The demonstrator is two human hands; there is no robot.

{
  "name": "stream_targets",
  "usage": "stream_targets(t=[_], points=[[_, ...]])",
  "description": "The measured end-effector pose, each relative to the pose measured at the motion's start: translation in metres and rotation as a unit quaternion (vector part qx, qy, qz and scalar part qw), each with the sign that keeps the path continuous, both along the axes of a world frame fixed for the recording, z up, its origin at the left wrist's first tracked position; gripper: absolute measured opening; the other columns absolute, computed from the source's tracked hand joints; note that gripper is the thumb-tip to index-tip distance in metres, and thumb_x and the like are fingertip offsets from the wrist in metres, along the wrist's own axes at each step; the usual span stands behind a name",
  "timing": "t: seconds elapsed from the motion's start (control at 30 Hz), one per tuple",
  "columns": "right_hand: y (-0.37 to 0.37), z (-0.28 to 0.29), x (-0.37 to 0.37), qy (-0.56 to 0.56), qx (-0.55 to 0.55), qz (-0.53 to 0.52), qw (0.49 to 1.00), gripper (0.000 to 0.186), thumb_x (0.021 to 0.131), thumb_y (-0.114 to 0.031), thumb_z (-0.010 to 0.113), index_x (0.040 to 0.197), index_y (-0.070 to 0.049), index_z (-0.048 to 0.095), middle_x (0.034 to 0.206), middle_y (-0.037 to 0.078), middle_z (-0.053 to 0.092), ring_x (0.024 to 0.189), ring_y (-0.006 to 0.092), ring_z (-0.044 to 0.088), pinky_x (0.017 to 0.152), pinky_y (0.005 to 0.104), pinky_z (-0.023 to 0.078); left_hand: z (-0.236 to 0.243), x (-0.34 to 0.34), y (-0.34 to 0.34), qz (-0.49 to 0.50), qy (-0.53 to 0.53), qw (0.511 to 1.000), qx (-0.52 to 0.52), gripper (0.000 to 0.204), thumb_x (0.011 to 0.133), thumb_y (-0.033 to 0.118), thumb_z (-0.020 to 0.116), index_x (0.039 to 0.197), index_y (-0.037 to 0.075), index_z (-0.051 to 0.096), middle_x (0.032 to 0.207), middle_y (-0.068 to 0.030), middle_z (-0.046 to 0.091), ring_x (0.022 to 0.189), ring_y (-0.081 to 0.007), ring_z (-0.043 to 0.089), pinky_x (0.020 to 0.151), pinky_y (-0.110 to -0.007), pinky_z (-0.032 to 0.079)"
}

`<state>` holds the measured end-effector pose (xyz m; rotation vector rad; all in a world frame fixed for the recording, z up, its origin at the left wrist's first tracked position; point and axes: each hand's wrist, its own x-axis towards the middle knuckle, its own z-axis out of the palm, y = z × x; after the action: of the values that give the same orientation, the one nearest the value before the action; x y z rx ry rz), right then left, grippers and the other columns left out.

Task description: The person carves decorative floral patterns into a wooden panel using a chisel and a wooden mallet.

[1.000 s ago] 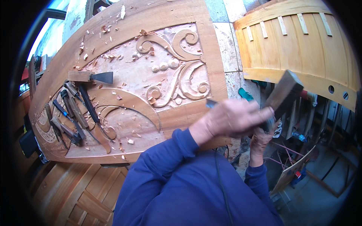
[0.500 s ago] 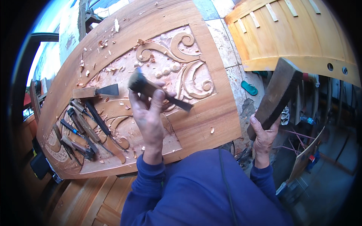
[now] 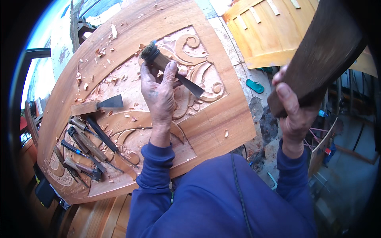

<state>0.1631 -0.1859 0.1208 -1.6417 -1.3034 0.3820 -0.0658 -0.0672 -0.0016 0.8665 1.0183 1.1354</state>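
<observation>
My left hand grips a chisel by its thick wooden handle, its dark flat blade angled down right over the scrollwork of the carved wooden panel; whether the blade touches it I cannot tell. In my right hand is a long dark wooden mallet block, raised beside the panel's right side. Left of my left hand, a wide-bladed tool with a pale wooden handle lies among shavings, and several chisels and gouges are heaped just below it.
A yellow wooden panel with slats is at top right, a green sandal on the tiled floor below it. A leaning board and metal pieces crowd the right. More wooden panels lie under the carved panel at lower left.
My left hand has moved up and left from beside my right hand, turning the chisel blade down right. My right hand has lifted the mallet higher and further right.
</observation>
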Motion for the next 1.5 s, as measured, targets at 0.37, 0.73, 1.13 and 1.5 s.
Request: stream_targets(t=[0.37, 0.73, 1.13, 1.5], points=[[0.198, 0.017, -0.056, -0.315, -0.007, 0.423, 0.849, 0.043, 0.090, 0.000, 0.065, 0.133, -0.008, 0.063, 0.116, 0.016, 0.071, 0.107, 0.0272, 0.070, 0.090, 0.0385, 0.057, -0.005, 0.004, -0.010, 0.032, -0.034, 0.999, -0.017, 0.027, 0.102, 0.009, 0.069, 0.122, 0.000, 0.054, 0.103, -0.0068, 0.067, 0.083, -0.0119, 0.071, 0.066, -0.025, 0.063], [0.243, 0.004, -0.095, -0.350, -0.129, 0.439, 0.817, 0.060, 0.086, 0.009, 0.056, 0.143, -0.008, 0.058, 0.130, 0.024, 0.068, 0.121, 0.0376, 0.066, 0.102, 0.0418, 0.052, -0.009, 0.006, -0.020, 0.052, 0.007, 0.998, 0.017, 0.028, 0.102, 0.011, 0.068, 0.122, 0.001, 0.050, 0.104, -0.0087, 0.065, 0.085, -0.0177, 0.074, 0.068, -0.027, 0.064], [0.240, 0.009, -0.084, -0.363, -0.196, 0.525, 0.744, 0.056, 0.088, 0.010, 0.061, 0.140, -0.010, 0.063, 0.129, 0.020, 0.070, 0.121, 0.0334, 0.066, 0.104, 0.0418, 0.051, -0.019, 0.002, -0.023, 0.051, 0.030, 0.998, 0.036, 0.025, 0.103, 0.009, 0.066, 0.120, 0.001, 0.050, 0.107, -0.0094, 0.065, 0.086, -0.0169, 0.073, 0.070, -0.028, 0.064], [0.245, -0.012, -0.092, -0.318, -0.156, 0.484, 0.800, 0.061, 0.092, 0.009, 0.056, 0.150, -0.011, 0.052, 0.139, 0.019, 0.063, 0.125, 0.0344, 0.063, 0.107, 0.0367, 0.050, -0.012, 0.005, -0.029, 0.108, -0.005, 0.994, 0.007, 0.028, 0.102, 0.010, 0.069, 0.119, 0.000, 0.049, 0.097, -0.0075, 0.066, 0.080, -0.0109, 0.068, 0.062, -0.024, 0.057]])
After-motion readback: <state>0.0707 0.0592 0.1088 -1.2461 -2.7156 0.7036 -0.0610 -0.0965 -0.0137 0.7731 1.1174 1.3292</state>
